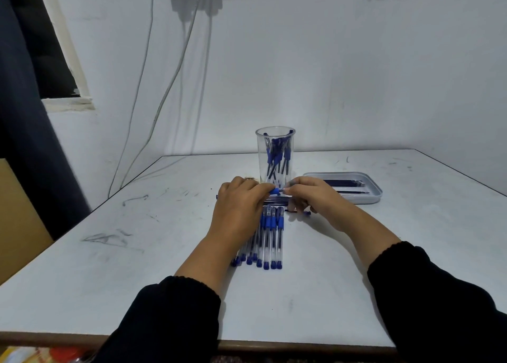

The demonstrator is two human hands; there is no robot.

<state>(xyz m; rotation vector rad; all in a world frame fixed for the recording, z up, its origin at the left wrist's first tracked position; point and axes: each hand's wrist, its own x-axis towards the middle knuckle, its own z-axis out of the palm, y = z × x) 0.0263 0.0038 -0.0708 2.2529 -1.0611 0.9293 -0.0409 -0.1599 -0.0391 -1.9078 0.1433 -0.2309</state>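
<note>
The pen [277,190] lies left to right just above the table [164,225], in front of the glass [275,154], with the left hand [241,200] curled over its barrel and the right hand [312,195] pinching its right end, so I judge any push runs sideways.

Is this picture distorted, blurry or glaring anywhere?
Head view: the wide-angle lens slightly bows the table edges; light is soft and bluish, with no hard shadows; the pen pinched between left hand and right hand looks smeared; the clear cup shows little glare.
</note>
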